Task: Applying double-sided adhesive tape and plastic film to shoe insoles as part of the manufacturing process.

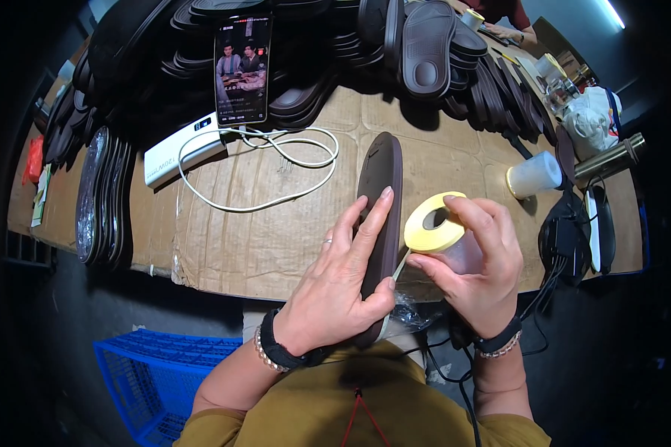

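Note:
A dark brown shoe sole [381,165] stands on edge near the table's front, its toe pointing away from me. My left hand [334,283] is closed on it, fingers against its left face and thumb over its near edge. My right hand [483,272], just right of the sole, grips a roll of yellow-edged tape [419,237] between thumb and fingers. A narrow pale strip [401,267] runs from the roll to the sole's edge by my left thumb. The sole's far side is partly hidden.
Cardboard [268,238] covers the table. Dark soles [429,52] are piled along the back, with a lit phone [242,71] against them. A white power bank [179,153] with a looped cable lies left. Another tape roll [537,175] stands right; a blue crate [156,365] sits below.

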Available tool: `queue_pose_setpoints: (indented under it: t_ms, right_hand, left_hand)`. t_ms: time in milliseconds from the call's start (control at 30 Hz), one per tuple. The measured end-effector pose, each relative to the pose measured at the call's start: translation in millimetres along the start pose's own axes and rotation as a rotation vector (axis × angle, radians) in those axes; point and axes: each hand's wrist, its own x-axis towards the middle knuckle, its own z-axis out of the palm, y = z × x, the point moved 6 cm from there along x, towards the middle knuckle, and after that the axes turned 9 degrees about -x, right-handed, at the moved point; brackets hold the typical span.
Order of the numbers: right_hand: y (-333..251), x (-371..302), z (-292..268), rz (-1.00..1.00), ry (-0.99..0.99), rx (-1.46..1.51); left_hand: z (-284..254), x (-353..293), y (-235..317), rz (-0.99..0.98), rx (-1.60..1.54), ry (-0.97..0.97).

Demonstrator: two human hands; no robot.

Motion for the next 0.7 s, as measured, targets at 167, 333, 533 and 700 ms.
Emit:
queue_pose_setpoints:
  t_ms: [167, 333, 533, 700]
  right_hand:
    - [-2.1, -0.5, -0.3, -0.059, 0.013, -0.117]
    - [-2.7, 0.5, -2.1, -0.063, 0.039, -0.156]
    - [2.1, 2.3, -0.4, -0.06, 0.051, -0.18]
    - [-0.2, 2.3, 0.2, -0.065, 0.057, -0.227]
  left_hand:
    - [2.3, 1.3, -0.7, 0.015, -0.001, 0.007]
    - [1.0, 1.1, -0.1, 0.031, -0.001, 0.015]
    - [2.8, 0.9, -1.4, -0.013, 0.019, 0.006]
    - [3.1, 2.1, -1.1, 0.007, 0.015, 0.014]
